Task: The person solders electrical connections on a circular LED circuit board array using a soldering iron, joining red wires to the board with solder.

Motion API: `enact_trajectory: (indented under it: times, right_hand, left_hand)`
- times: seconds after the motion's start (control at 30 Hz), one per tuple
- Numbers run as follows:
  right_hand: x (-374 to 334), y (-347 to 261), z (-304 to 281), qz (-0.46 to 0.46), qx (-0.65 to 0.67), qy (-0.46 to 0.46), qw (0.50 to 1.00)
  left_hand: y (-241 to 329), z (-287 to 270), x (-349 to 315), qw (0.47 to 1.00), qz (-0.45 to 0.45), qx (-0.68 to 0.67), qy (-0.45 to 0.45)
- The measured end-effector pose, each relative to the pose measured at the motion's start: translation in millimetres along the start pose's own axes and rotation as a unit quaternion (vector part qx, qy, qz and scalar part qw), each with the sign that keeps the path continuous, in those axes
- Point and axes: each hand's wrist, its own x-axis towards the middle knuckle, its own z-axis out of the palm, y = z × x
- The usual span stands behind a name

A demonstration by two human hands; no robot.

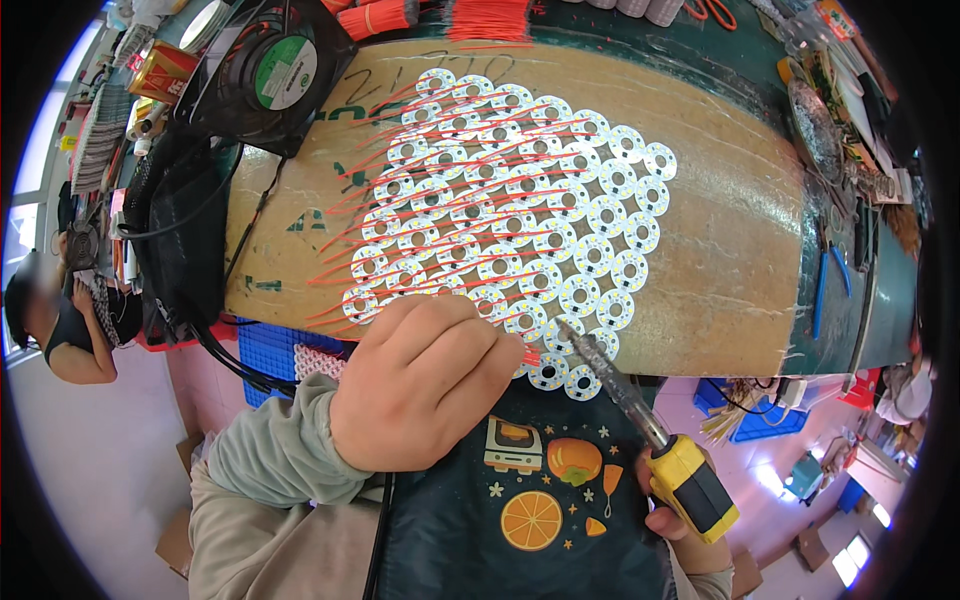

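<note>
A sheet of white ring-shaped LED boards (597, 257), joined in rows, lies on a brown board (715, 230). Thin red wires (340, 245) run across many of the rings and stick out to the left. My left hand (430, 375) is closed at the sheet's near edge, and short red wire ends show at its fingertips. In my right hand (668, 510), partly hidden behind the grip, is a yellow and black soldering iron (690, 485). Its tip is over a ring near the front edge; whether it touches, I cannot tell.
A black fan (285, 75) stands at the back left, with dark cables below it. Bundles of red wire (488, 20) lie at the far edge. Blue-handled pliers (822, 290) lie on the right. Another person (75, 310) sits at far left.
</note>
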Motion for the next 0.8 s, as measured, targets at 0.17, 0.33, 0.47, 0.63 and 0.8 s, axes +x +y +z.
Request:
enact_trajectory:
  times: [0.17,0.33,0.47,0.63,0.8]
  right_hand:
    - [5.3,21.1,-16.5,-0.093,-0.076,-0.056,0.991]
    - [9.0,6.6,-5.1,-0.099,-0.117,-0.032,0.988]
    - [9.5,6.5,-2.1,-0.110,-0.160,-0.018,0.981]
    - [13.5,3.5,-2.6,-0.138,-0.188,-0.026,0.972]
    - [12.6,4.8,0.4,-0.120,-0.113,-0.011,0.986]
  left_hand:
    - [-2.2,8.4,-5.6,0.997,-0.037,-0.055,-0.034]
    - [-3.7,9.0,-4.9,0.996,-0.041,-0.065,-0.040]
    - [-3.6,8.1,-5.5,0.996,-0.036,-0.065,-0.047]
    - [-4.0,8.2,-5.7,0.996,-0.031,-0.064,-0.048]
    - [-4.1,7.4,-4.7,0.996,-0.030,-0.066,-0.054]
